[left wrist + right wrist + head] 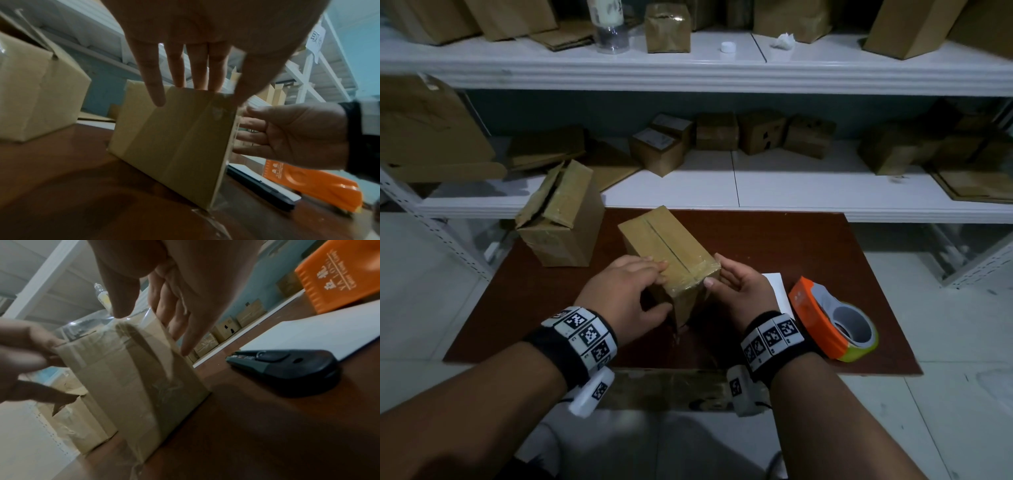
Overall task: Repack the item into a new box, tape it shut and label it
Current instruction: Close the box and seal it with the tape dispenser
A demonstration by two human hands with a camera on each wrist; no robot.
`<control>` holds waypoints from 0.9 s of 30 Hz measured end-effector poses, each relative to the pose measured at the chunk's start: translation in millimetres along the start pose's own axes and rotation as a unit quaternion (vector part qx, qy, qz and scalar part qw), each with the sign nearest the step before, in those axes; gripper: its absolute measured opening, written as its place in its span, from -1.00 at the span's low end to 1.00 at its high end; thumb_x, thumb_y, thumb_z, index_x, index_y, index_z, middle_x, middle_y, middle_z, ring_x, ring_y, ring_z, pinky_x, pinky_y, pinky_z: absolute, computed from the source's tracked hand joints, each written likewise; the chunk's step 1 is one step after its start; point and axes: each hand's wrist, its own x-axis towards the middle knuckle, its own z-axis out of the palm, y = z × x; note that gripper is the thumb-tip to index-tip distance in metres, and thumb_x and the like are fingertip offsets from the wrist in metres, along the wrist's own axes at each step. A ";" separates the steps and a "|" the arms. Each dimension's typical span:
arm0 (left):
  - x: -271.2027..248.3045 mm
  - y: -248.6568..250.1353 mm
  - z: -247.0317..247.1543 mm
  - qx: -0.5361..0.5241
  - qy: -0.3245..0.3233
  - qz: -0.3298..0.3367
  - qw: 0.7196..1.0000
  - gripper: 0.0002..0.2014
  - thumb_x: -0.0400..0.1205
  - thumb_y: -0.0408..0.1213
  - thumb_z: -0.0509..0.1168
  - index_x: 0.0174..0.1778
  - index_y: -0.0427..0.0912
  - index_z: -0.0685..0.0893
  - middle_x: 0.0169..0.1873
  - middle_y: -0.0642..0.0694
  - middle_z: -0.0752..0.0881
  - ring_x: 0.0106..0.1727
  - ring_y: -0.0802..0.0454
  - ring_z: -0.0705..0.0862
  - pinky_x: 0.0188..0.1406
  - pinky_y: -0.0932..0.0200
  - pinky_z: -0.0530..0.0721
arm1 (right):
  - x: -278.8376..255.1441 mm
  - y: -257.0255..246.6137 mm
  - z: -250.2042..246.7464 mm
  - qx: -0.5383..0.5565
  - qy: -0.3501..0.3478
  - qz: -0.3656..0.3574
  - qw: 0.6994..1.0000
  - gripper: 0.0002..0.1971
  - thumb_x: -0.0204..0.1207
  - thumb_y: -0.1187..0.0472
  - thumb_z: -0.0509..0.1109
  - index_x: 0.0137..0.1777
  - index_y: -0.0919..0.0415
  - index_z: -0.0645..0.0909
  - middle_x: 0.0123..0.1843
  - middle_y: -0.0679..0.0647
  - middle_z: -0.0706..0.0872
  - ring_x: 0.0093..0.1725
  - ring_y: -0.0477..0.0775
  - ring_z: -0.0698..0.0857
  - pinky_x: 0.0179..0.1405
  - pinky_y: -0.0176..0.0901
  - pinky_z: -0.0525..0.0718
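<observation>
A small closed cardboard box (671, 246) stands in the middle of the brown table (808, 246), with clear tape over its near end. My left hand (633, 291) lies on the near left top corner, fingers (156, 91) straight over the top edge and thumb on the near face. My right hand (736, 287) is at the box's right side, thumb pressing the taped top corner (123, 318) and fingers (189, 337) straight along the side. A loose tail of tape (139, 464) reaches the table below the box (133, 378).
An orange tape dispenser (822, 318) lies at the right, beside a white label sheet (777, 287) and a black cutter (287, 369). An opened older box (561, 219) stands at the table's back left. White shelves (722, 192) with several boxes run behind the table.
</observation>
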 end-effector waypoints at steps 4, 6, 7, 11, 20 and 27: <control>1.7 2.9 3.0 -0.038 0.011 -0.021 0.999 -0.44 0.47 0.38 0.21 0.08 0.05 0.82 0.30 0.24 0.70 0.44 0.20 0.55 0.46 0.08 0.54 | -3.6 -8.1 -3.8 0.006 0.022 0.004 1.000 -0.69 0.50 0.35 0.58 0.19 0.07 0.72 0.08 -0.04 0.88 0.11 -0.10 0.84 0.06 -0.22 0.78; 4.6 1.0 4.5 -0.054 0.024 -0.022 0.998 -0.46 0.51 0.35 0.17 0.03 0.05 0.84 0.26 0.22 0.73 0.41 0.19 0.58 0.43 0.06 0.57 | -5.2 -10.5 -4.7 0.002 0.033 -0.004 0.999 -0.80 0.51 0.34 0.58 0.07 0.11 0.71 0.00 -0.03 0.89 0.01 -0.06 0.86 -0.07 -0.23 0.80; 5.6 -0.1 5.3 -0.057 0.027 -0.025 0.998 -0.49 0.52 0.34 0.17 0.01 0.05 0.84 0.25 0.22 0.74 0.40 0.19 0.58 0.42 0.05 0.57 | -6.0 -11.4 -4.5 0.001 0.035 -0.008 0.999 -0.81 0.52 0.34 0.57 0.05 0.12 0.71 -0.01 -0.01 0.89 0.00 -0.04 0.86 -0.07 -0.19 0.81; 6.3 -0.2 9.3 -0.061 0.037 -0.030 0.997 -0.71 0.56 0.16 0.36 -0.05 0.06 0.83 0.22 0.19 0.76 0.38 0.15 0.60 0.39 -0.02 0.60 | -5.6 -12.1 -2.2 -0.027 0.040 -0.033 0.998 -0.87 0.54 0.33 0.55 -0.02 0.09 0.73 -0.04 0.05 0.87 -0.03 -0.04 0.84 -0.08 -0.20 0.80; 13.6 21.7 5.4 0.010 0.024 -0.079 0.997 -0.57 0.52 0.34 0.25 -0.15 0.05 0.75 0.18 0.17 0.76 0.29 0.07 0.59 0.19 0.06 0.67 | 3.6 -16.8 10.9 -0.115 0.107 -0.035 0.987 -0.82 0.48 0.22 0.56 -0.30 0.05 0.66 -0.36 -0.11 0.74 -0.31 -0.06 0.71 -0.18 0.03 0.77; 15.8 24.4 7.5 0.014 0.022 -0.082 0.996 -0.74 0.59 0.17 0.32 -0.25 0.09 0.60 -0.02 0.17 0.69 0.14 0.05 0.55 0.06 0.10 0.60 | 5.1 -21.9 24.0 -0.146 0.151 -0.015 0.978 -0.81 0.47 0.22 0.48 -0.01 -0.03 0.56 -0.23 -0.12 0.74 -0.24 -0.13 0.73 -0.22 -0.18 0.65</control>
